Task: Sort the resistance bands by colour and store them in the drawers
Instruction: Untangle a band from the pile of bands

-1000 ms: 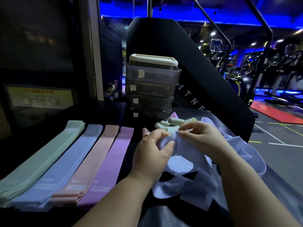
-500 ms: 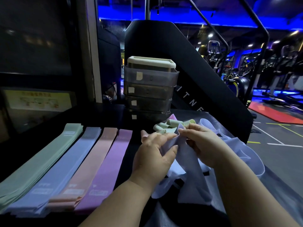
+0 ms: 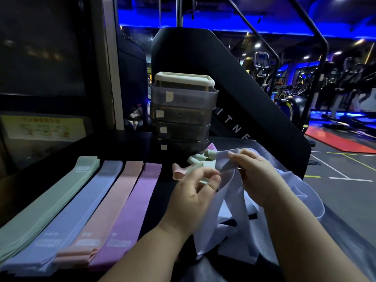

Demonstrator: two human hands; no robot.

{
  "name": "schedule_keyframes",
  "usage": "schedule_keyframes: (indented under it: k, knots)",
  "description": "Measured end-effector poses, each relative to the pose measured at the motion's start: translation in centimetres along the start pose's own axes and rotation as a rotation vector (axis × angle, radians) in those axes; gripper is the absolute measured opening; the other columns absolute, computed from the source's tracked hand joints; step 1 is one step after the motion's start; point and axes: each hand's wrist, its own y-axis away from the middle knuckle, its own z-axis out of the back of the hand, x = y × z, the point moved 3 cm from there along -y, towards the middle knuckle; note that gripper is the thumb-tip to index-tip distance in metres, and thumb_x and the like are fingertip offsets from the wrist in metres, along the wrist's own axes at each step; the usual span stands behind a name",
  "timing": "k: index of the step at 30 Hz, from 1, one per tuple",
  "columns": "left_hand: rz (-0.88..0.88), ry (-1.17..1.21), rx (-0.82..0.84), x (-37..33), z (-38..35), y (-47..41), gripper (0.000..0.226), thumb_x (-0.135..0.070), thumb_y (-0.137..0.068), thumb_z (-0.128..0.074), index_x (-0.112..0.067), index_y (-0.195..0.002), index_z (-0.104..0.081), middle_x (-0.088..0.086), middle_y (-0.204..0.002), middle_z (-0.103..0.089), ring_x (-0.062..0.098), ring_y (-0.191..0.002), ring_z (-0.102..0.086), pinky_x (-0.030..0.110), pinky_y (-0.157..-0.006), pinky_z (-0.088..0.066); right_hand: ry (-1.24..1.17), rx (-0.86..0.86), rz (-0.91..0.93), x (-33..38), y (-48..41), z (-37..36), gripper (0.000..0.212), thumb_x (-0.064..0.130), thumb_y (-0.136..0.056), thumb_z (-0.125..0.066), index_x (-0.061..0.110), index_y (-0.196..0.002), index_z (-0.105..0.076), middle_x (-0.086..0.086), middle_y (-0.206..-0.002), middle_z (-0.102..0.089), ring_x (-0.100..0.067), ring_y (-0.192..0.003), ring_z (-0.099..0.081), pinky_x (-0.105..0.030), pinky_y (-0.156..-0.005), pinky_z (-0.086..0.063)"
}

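Bare hands and bare forearms on show.
Left hand (image 3: 193, 198) and right hand (image 3: 258, 176) are both uncovered, broad-backed with short, rounded fingers; left forearm (image 3: 146, 251) and right forearm (image 3: 301, 241) are full and smooth, bare right down to the bottom edge of the shot.

The right hand (image 3: 258, 176) pinched a blue band (image 3: 224, 169) at its top edge. The left hand (image 3: 193, 198) sat against the band's side, its grip blurred. To the left lay a green stack (image 3: 46, 204), blue stack (image 3: 81, 208), pink stack (image 3: 109, 206) and purple stack (image 3: 134, 202). Loose green bands (image 3: 201, 159) lay before the drawers (image 3: 183, 115).
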Motion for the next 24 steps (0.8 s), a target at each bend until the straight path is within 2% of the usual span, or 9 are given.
schedule_keyframes:
  k: [3,6,8,11,13,17,19,21,24]
  knots:
    - [0.113,0.034,-0.062,0.8,0.4,-0.3,0.006,-0.032,-0.093,-0.06,-0.027,-0.096,-0.062,-0.016,-0.091,-0.066,-0.004,-0.076,-0.061,0.019,-0.075,-0.047,-0.117,0.02,0.036,0.4,0.2,-0.1,0.027,0.01,-0.095,-0.055,0.014,-0.069,-0.049,-0.001,-0.053,-0.047,-0.008,-0.043,-0.046,-0.018,-0.04,-0.035]
    - [0.205,0.165,0.07,1.2,-0.3,-0.3,0.017,-0.038,-0.092,-0.063,-0.031,-0.107,-0.062,-0.013,-0.104,-0.069,0.001,-0.098,-0.064,0.02,-0.087,-0.05,-0.183,0.094,0.049,0.6,0.3,-0.5,0.011,0.011,-0.093,-0.055,0.012,-0.082,-0.056,-0.003,-0.063,-0.057,-0.013,-0.053,-0.055,-0.024,-0.049,-0.044]
    - [0.242,0.235,0.167,1.0,-1.0,-0.1,0.019,-0.029,-0.096,-0.06,-0.026,-0.114,-0.063,-0.013,-0.105,-0.072,0.001,-0.101,-0.065,0.019,-0.089,-0.051,-0.192,0.104,0.048,0.5,0.3,-0.7,0.004,0.014,-0.09,-0.059,0.011,-0.088,-0.059,-0.006,-0.07,-0.061,-0.016,-0.059,-0.058,-0.028,-0.056,-0.047]
    - [0.249,0.263,0.166,1.1,-1.2,-0.1,0.019,-0.02,-0.098,-0.055,-0.018,-0.111,-0.069,-0.002,-0.102,-0.074,0.01,-0.097,-0.068,0.025,-0.086,-0.052,-0.157,0.095,0.044,0.2,0.2,-0.8,0.01,0.019,-0.084,-0.064,0.011,-0.088,-0.06,-0.008,-0.074,-0.061,-0.018,-0.063,-0.058,-0.029,-0.059,-0.048]
    - [0.25,0.271,0.143,1.6,-1.2,-0.4,0.019,-0.021,-0.099,-0.055,-0.021,-0.112,-0.069,-0.001,-0.105,-0.074,0.016,-0.104,-0.068,0.032,-0.094,-0.052,-0.154,0.091,0.023,0.1,0.2,-0.7,0.011,0.019,-0.09,-0.062,0.009,-0.086,-0.06,-0.009,-0.074,-0.059,-0.018,-0.063,-0.058,-0.027,-0.056,-0.048]
    - [0.231,0.256,0.099,1.7,-1.1,-0.6,0.038,-0.037,-0.088,-0.056,-0.02,-0.119,-0.067,-0.004,-0.111,-0.073,0.014,-0.11,-0.065,0.034,-0.1,-0.048,-0.025,0.192,-0.119,0.1,0.7,-1.1,0.068,0.039,-0.075,-0.073,-0.012,-0.115,-0.056,-0.023,-0.095,-0.055,-0.032,-0.086,-0.051,-0.028,-0.059,-0.044]
    - [0.224,0.248,0.082,1.9,-1.2,-0.7,0.033,-0.033,-0.09,-0.057,-0.019,-0.118,-0.067,-0.002,-0.109,-0.073,0.016,-0.107,-0.066,0.031,-0.097,-0.048,0.044,0.241,-0.137,0.0,0.9,-1.1,0.079,0.04,-0.064,-0.076,-0.013,-0.119,-0.055,-0.02,-0.095,-0.051,-0.031,-0.078,-0.047,-0.025,-0.053,-0.038]
    - [0.227,0.234,0.082,1.8,-1.2,-0.6,0.026,-0.029,-0.093,-0.057,-0.021,-0.117,-0.067,-0.002,-0.107,-0.073,0.015,-0.105,-0.067,0.031,-0.095,-0.05,0.071,0.256,-0.125,0.2,1.0,-1.1,0.057,0.031,-0.068,-0.072,-0.006,-0.11,-0.063,-0.019,-0.089,-0.049,-0.023,-0.066,-0.047,-0.023,-0.048,-0.035]
    - [0.231,0.23,0.071,1.9,-1.1,-0.6,0.026,-0.033,-0.091,-0.057,-0.024,-0.114,-0.067,-0.004,-0.104,-0.074,0.013,-0.102,-0.068,0.038,-0.097,-0.051,0.068,0.257,-0.109,0.3,1.1,-1.1,0.026,0.024,-0.074,-0.069,0.012,-0.096,-0.073,-0.019,-0.088,-0.053,-0.022,-0.068,-0.048,-0.023,-0.05,-0.038]
